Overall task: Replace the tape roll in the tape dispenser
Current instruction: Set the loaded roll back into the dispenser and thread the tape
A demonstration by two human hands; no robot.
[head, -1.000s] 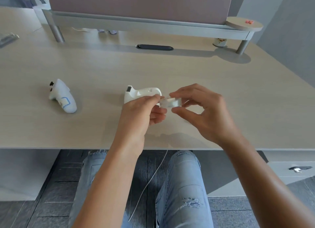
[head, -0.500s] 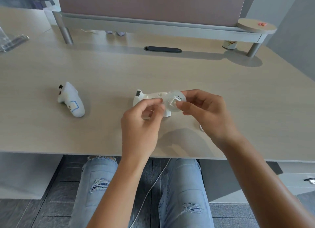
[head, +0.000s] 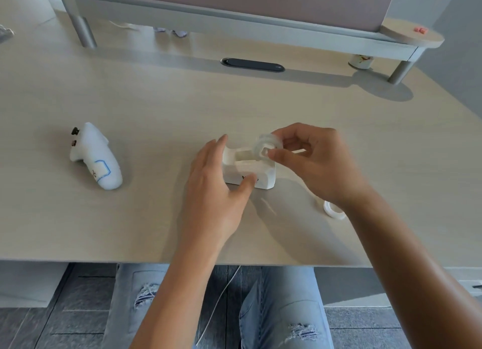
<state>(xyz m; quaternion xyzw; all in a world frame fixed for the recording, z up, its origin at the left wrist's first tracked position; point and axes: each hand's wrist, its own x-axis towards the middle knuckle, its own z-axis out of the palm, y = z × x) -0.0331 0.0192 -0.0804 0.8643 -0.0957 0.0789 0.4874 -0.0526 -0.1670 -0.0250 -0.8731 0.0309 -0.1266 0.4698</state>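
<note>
The right hand pinched a clear, round tape roll on a white plastic hub, thumb on the near face of the hub and fingertips curled over the far rim. Directly below and to the left of that pinch stood the white plastic tape dispenser, upright on the pale wooden desk, its well open and, as far as could be seen, empty. The left hand was spread around the dispenser, fingers along the far end and thumb against the near wall, seemingly steadying it rather than clamping it.

By this showing the task was past its middle. The roll hovered tilted at the right end of the well, not yet seated, with the hub apparently already in its core. Just behind the right wrist lay a small white ring flat on the desk, probably the spent core. What remained, in my judgement, was to lower the hub into its slots and draw the tape end to the cutter. Well off to the left of the left hand rested a white handheld controller with a blue outline mark, untouched.
</note>
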